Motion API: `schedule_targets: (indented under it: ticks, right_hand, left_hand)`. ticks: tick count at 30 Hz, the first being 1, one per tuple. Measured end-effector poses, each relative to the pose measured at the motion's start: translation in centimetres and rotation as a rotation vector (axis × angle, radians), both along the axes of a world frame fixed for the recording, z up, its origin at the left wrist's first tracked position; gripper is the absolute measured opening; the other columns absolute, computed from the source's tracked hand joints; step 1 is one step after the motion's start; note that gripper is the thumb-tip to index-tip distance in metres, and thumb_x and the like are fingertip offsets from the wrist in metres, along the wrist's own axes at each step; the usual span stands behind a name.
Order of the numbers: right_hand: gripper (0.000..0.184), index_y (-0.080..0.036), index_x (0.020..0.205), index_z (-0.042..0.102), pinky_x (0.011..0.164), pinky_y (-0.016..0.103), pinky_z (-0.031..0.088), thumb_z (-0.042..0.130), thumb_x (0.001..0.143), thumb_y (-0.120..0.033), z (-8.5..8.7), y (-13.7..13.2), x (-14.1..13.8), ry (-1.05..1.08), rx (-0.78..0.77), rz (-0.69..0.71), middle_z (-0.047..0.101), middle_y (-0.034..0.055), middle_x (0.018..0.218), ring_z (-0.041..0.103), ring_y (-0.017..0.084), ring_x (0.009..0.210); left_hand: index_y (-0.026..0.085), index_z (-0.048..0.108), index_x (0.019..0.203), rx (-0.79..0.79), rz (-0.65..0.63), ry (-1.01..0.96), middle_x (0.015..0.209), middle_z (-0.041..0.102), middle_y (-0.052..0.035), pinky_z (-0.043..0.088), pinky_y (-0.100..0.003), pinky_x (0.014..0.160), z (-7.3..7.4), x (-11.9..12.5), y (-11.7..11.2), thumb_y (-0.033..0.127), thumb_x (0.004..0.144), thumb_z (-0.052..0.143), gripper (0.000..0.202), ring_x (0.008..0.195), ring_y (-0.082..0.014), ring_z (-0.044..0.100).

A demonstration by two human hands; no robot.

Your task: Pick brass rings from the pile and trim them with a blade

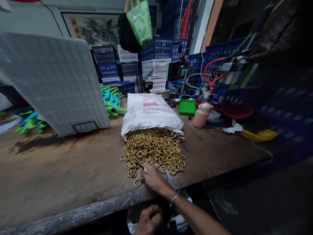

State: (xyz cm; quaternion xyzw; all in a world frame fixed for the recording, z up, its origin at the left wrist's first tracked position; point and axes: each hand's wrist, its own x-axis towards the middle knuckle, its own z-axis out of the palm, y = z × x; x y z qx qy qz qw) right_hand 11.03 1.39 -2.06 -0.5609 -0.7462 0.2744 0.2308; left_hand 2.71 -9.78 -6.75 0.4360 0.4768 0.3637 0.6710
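A heap of brass-coloured metal rings [154, 147] spills from the mouth of a white woven sack [151, 112] onto the table. My right hand [154, 178], with a metal bracelet at the wrist, is at the near edge of the heap. Its fingers are closed, and something small with a pale part shows at the fingertips; I cannot make out what it is. A single ring [137, 183] lies just left of those fingers. My left hand [149, 218] is below the table's front edge, fingers curled; whatever they hold is hidden.
A large pale ribbed panel [61, 85] stands on the left of the brown table [73, 176], beside green and blue plastic pieces [112, 101]. To the right are a green tray [187, 107], a pink bottle [202, 115], a yellow scoop [260, 134] and a machine with red hoses [231, 76]. Stacked crates [156, 67] stand behind.
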Motion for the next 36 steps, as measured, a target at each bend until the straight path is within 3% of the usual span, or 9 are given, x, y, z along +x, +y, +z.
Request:
schedule_targets:
  ticks: [1,4,7,12,16,19,23,29,36]
  right_hand:
    - [0.014,-0.018,0.078,0.056,0.054,0.021,0.029,0.042,0.077,-0.017,0.2,0.1,0.3,0.083,-0.049,-0.003,0.056,-0.0002,0.065,0.049,0.012,0.060]
    - [0.014,-0.016,0.072,0.056,0.051,0.019,0.029,0.043,0.074,-0.018,0.7,0.1,1.1,0.295,-0.209,-0.002,0.051,-0.0030,0.059,0.043,0.009,0.054]
    - [0.012,-0.016,0.071,0.057,0.048,0.018,0.028,0.046,0.069,-0.020,0.5,-0.7,1.4,0.445,-0.360,-0.019,0.049,-0.0043,0.057,0.040,0.008,0.050]
    - [0.009,-0.016,0.068,0.052,0.041,0.017,0.024,0.046,0.068,-0.023,-0.1,-2.0,1.8,0.691,-0.565,-0.014,0.042,-0.0066,0.051,0.034,0.006,0.043]
    - [0.016,-0.017,0.069,0.049,0.038,0.018,0.020,0.044,0.074,-0.031,0.5,-2.4,2.2,0.733,-0.615,-0.043,0.039,-0.0079,0.047,0.028,0.005,0.037]
    - [0.023,-0.016,0.065,0.050,0.043,0.018,0.029,0.046,0.076,-0.037,1.0,-2.5,2.4,0.679,-0.489,-0.051,0.045,-0.0053,0.050,0.037,0.006,0.043]
    - [0.018,-0.015,0.066,0.053,0.052,0.019,0.036,0.050,0.073,-0.031,1.0,-2.4,2.3,0.584,-0.371,-0.047,0.051,-0.0030,0.055,0.046,0.009,0.053]
    - [0.020,-0.016,0.069,0.052,0.051,0.018,0.036,0.045,0.078,-0.032,0.5,-2.5,2.3,0.594,-0.379,0.024,0.053,-0.0034,0.054,0.050,0.009,0.053]
    - [0.022,-0.015,0.064,0.050,0.052,0.019,0.035,0.044,0.078,-0.030,0.8,-2.5,2.7,0.587,-0.354,-0.008,0.050,-0.0032,0.055,0.045,0.009,0.053]
  left_hand:
    - [0.015,0.066,0.073,0.060,0.007,0.062,0.066,0.059,-0.0029,0.042,-0.023,0.056,0.9,-0.3,-0.4,0.035,0.066,0.065,0.021,0.065,-0.0166,0.055]
    - [0.018,0.062,0.096,0.143,0.271,0.211,0.063,0.058,-0.0013,0.038,-0.020,0.044,3.3,-1.5,-0.6,0.040,0.075,0.054,0.032,0.050,-0.0121,0.050]
    - [0.019,0.058,0.105,0.408,0.476,0.323,0.078,0.061,-0.0041,0.045,-0.023,0.059,4.3,-2.6,0.7,0.033,0.074,0.057,0.034,0.064,-0.0143,0.056]
    - [0.021,0.064,0.095,0.632,0.361,0.414,0.090,0.067,-0.0072,0.046,-0.030,0.078,3.8,-2.9,3.5,0.025,0.074,0.056,0.022,0.084,-0.0203,0.061]
    - [0.019,0.064,0.085,0.494,0.334,0.339,0.077,0.066,-0.0039,0.047,-0.025,0.063,4.2,-2.0,4.2,0.029,0.076,0.054,0.017,0.065,-0.0155,0.059]
    - [0.017,0.060,0.077,0.265,0.324,0.194,0.062,0.058,0.0008,0.040,-0.019,0.045,4.8,-1.3,4.3,0.037,0.076,0.054,0.022,0.047,-0.0086,0.049]
    - [0.016,0.055,0.079,0.061,0.315,0.082,0.057,0.053,0.0031,0.033,-0.016,0.036,5.0,-1.0,4.5,0.045,0.071,0.057,0.031,0.041,-0.0066,0.045]
    - [0.016,0.050,0.074,0.023,0.257,-0.026,0.057,0.050,0.0038,0.036,-0.016,0.037,4.7,-1.2,4.4,0.046,0.074,0.054,0.031,0.041,-0.0059,0.043]
    - [0.017,0.049,0.075,-0.037,0.268,-0.231,0.062,0.052,0.0041,0.035,-0.016,0.039,5.4,-0.6,4.0,0.042,0.073,0.059,0.026,0.044,-0.0051,0.043]
